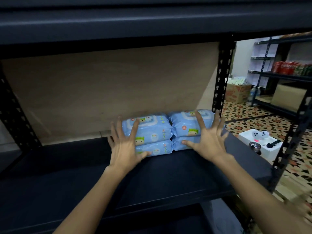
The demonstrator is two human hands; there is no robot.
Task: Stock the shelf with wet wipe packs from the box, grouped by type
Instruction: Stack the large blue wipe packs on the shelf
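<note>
Several light blue wet wipe packs sit in two stacks side by side on the dark shelf board [67, 166], toward its right rear. My left hand [125, 146] has its fingers spread in front of the left stack [152, 130], thumb touching the lower pack. My right hand [207, 139] is spread the same way over the right stack [184, 125], thumb on its lower pack. Neither hand curls round a pack. The box is not in view.
A brown back panel [101, 92] closes the shelf behind. Black perforated uprights [222, 75] stand at the right and left. Past the right upright lie a patterned tiled floor [263, 120], a white box with small devices [260, 142], a cardboard carton [236, 93] and another rack with red packages [285, 67].
</note>
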